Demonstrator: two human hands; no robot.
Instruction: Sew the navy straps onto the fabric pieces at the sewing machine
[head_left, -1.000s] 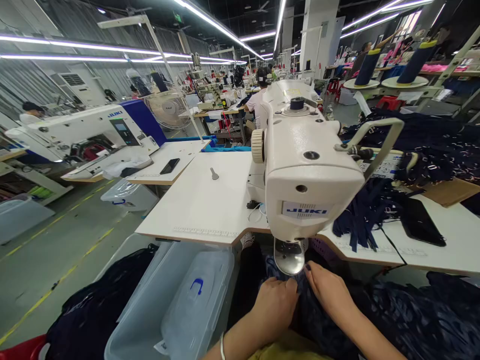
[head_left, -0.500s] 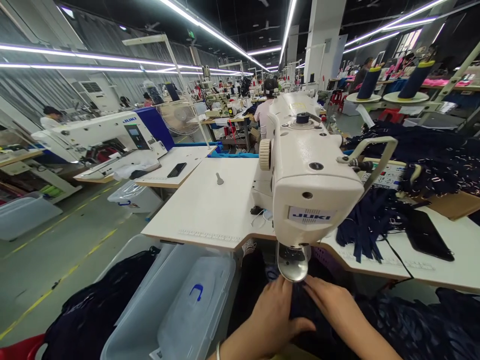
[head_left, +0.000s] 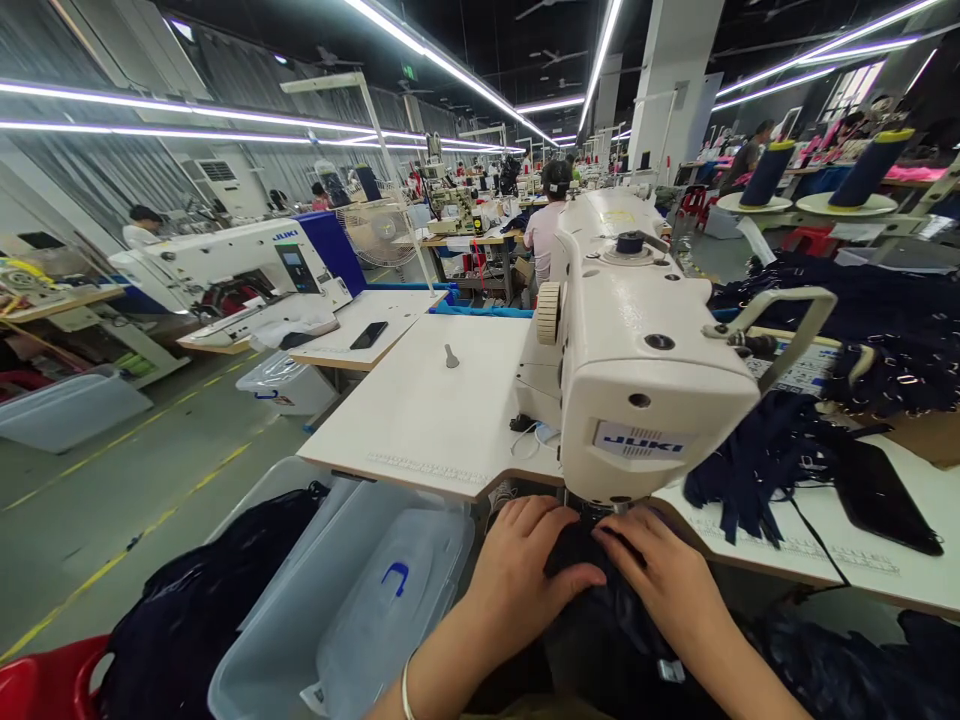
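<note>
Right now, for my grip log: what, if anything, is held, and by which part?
Left hand and right hand touch dark cloth below the sewing head; grip unclear.

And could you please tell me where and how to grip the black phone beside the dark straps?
I'd grip the phone by both long edges at its near end, coming from the front: it lies flat, and dark straps crowd its far end.

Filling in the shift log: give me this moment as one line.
left hand: on dark fabric | right hand: on dark fabric | sewing machine: ahead of hands | grey piece: on white tabletop
</note>
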